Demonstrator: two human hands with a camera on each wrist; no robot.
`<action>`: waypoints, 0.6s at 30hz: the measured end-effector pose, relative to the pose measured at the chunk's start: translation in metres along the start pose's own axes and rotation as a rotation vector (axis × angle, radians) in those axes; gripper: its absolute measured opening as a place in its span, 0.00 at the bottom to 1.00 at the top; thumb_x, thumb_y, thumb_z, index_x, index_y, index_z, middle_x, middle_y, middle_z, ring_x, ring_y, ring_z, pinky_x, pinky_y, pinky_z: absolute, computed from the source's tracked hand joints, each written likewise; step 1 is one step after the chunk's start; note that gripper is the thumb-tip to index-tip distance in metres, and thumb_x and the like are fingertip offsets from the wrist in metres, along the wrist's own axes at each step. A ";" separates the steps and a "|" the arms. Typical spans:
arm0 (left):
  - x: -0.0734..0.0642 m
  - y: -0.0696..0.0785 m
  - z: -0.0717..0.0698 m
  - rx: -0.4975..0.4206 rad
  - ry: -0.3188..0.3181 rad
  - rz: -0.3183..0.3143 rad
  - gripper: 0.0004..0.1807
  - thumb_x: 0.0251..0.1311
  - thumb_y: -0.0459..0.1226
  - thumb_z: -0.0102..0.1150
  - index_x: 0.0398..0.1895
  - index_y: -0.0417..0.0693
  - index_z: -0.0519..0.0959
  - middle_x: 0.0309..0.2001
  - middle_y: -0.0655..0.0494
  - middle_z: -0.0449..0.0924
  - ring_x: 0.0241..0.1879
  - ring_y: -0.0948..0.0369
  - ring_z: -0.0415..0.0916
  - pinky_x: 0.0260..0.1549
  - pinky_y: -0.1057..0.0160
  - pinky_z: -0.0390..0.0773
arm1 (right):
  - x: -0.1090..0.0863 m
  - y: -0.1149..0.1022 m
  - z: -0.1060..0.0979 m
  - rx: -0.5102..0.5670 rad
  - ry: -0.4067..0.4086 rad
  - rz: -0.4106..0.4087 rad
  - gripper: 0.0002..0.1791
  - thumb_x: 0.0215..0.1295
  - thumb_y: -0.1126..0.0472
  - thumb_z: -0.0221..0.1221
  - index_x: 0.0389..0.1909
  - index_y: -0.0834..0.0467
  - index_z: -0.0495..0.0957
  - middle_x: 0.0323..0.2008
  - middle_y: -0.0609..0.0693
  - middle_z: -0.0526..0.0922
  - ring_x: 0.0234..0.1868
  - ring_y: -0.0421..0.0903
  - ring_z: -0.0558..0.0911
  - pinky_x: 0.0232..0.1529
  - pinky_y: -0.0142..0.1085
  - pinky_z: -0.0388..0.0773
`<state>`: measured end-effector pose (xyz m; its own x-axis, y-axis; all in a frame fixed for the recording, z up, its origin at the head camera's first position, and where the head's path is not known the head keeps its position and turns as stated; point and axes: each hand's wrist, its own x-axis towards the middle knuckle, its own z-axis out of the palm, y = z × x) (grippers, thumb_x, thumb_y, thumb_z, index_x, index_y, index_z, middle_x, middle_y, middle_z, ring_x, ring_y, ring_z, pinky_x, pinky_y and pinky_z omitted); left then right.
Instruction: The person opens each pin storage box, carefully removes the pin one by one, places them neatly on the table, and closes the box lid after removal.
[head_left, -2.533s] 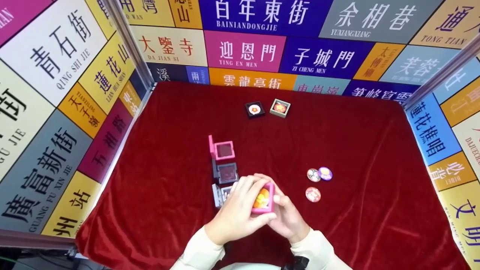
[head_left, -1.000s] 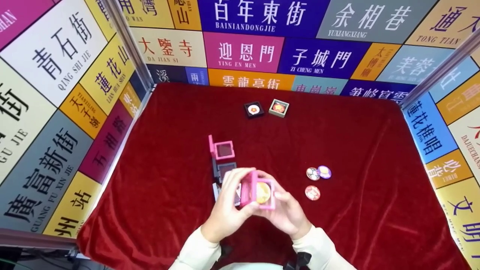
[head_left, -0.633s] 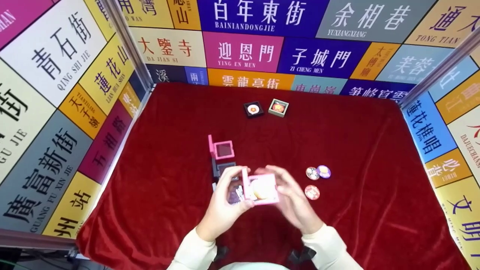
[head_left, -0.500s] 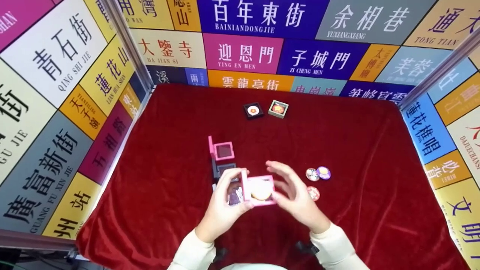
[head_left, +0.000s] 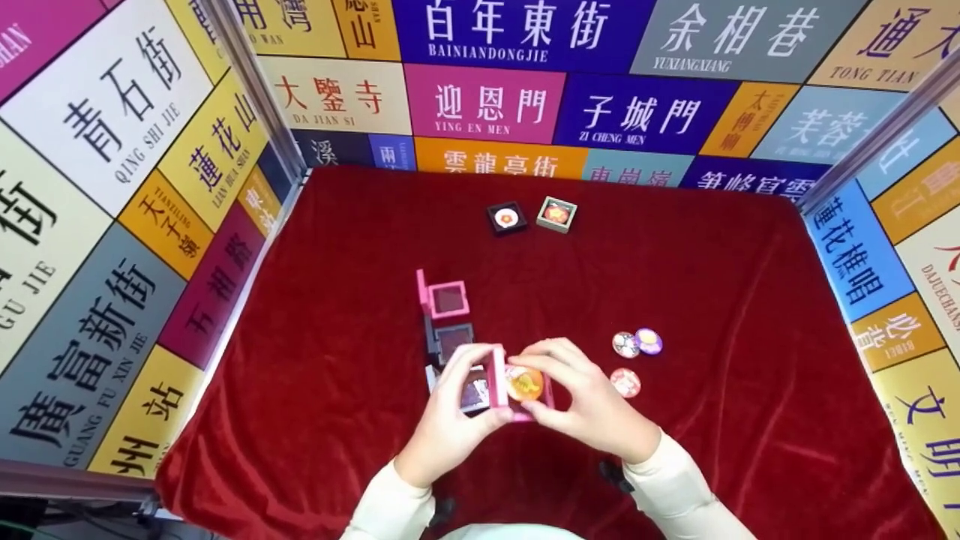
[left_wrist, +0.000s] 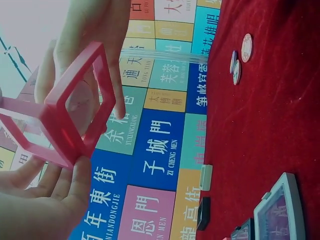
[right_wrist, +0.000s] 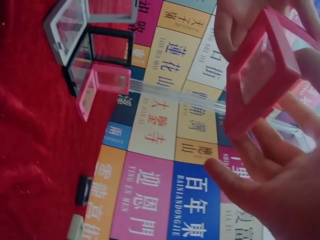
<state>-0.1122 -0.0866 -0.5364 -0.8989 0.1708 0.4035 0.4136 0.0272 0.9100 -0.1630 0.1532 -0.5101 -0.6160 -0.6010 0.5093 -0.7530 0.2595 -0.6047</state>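
Observation:
My left hand (head_left: pixel 448 424) holds a pink hinged display frame (head_left: pixel 497 377) by its left side, its two halves unfolded like a book. A round orange-and-yellow button badge (head_left: pixel 526 384) lies against the frame's right half. My right hand (head_left: pixel 596 397) reaches in from the right, thumb and forefinger at opposite edges of the badge, pinching it. In the left wrist view the badge (left_wrist: pixel 80 107) shows through the clear film, with right-hand fingers (left_wrist: pixel 118 105) on either side. The right wrist view has the pink frame (right_wrist: pixel 287 60) above my right hand (right_wrist: pixel 280 195).
Several unfolded display frames stand in a column: a pink one (head_left: pixel 448 298), a black one (head_left: pixel 454 343) and a grey one (head_left: pixel 475 390), partly hidden. Three badges, including a red one (head_left: pixel 625 383), lie rightward. Behind sit a black box (head_left: pixel 507 218) and a green box (head_left: pixel 557 215), both holding badges.
The pink frame has gone from folded in both hands to unfolded in the left. My right hand let go, spread apart on the right, then came back in to the badge.

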 end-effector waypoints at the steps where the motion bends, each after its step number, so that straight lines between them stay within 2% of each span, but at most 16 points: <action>1: 0.000 0.000 0.001 0.002 0.000 0.001 0.42 0.62 0.53 0.79 0.77 0.56 0.73 0.68 0.55 0.74 0.65 0.51 0.75 0.63 0.51 0.79 | -0.001 0.001 -0.002 0.002 0.023 0.007 0.31 0.60 0.66 0.76 0.66 0.52 0.84 0.60 0.49 0.81 0.61 0.50 0.78 0.65 0.35 0.74; 4: -0.001 -0.003 0.001 0.009 0.012 0.011 0.42 0.62 0.53 0.79 0.76 0.52 0.74 0.68 0.54 0.74 0.66 0.52 0.73 0.65 0.51 0.78 | -0.007 0.011 -0.015 -0.021 0.114 0.049 0.29 0.59 0.67 0.74 0.63 0.53 0.86 0.58 0.50 0.80 0.59 0.50 0.79 0.62 0.35 0.75; 7: -0.001 -0.005 0.001 0.014 0.025 0.015 0.41 0.61 0.48 0.81 0.75 0.49 0.74 0.67 0.53 0.75 0.66 0.51 0.74 0.65 0.52 0.77 | -0.022 0.033 -0.036 -0.140 0.184 0.133 0.28 0.57 0.68 0.73 0.62 0.54 0.86 0.56 0.51 0.81 0.57 0.51 0.78 0.56 0.36 0.75; 9: -0.002 -0.006 -0.001 0.008 0.033 0.010 0.41 0.60 0.41 0.82 0.75 0.48 0.74 0.67 0.53 0.75 0.65 0.51 0.75 0.64 0.53 0.78 | -0.036 0.055 -0.051 -0.234 0.191 0.199 0.30 0.56 0.70 0.72 0.62 0.55 0.86 0.54 0.52 0.81 0.54 0.52 0.77 0.54 0.39 0.73; 12: -0.005 -0.005 -0.004 0.009 0.054 -0.014 0.42 0.56 0.33 0.83 0.75 0.50 0.75 0.66 0.54 0.76 0.61 0.50 0.79 0.62 0.54 0.80 | -0.063 0.091 -0.068 -0.357 0.146 0.307 0.31 0.52 0.73 0.72 0.61 0.59 0.85 0.52 0.56 0.83 0.51 0.56 0.76 0.53 0.45 0.71; 15: -0.008 -0.005 -0.006 0.012 0.065 -0.046 0.42 0.56 0.31 0.82 0.75 0.53 0.75 0.66 0.55 0.76 0.58 0.50 0.82 0.59 0.53 0.82 | -0.090 0.120 -0.078 -0.405 0.078 0.418 0.30 0.50 0.76 0.74 0.59 0.65 0.84 0.49 0.59 0.85 0.47 0.61 0.75 0.51 0.50 0.71; 18: -0.008 -0.005 -0.006 0.008 0.049 -0.066 0.43 0.57 0.31 0.81 0.76 0.53 0.74 0.67 0.55 0.75 0.59 0.49 0.81 0.58 0.50 0.83 | -0.114 0.138 -0.083 -0.431 0.008 0.517 0.28 0.53 0.75 0.77 0.57 0.66 0.84 0.46 0.61 0.86 0.44 0.62 0.76 0.49 0.54 0.72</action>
<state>-0.1075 -0.0936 -0.5436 -0.9301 0.1197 0.3473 0.3545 0.0450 0.9340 -0.2155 0.3202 -0.6008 -0.9227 -0.3127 0.2256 -0.3843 0.7919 -0.4745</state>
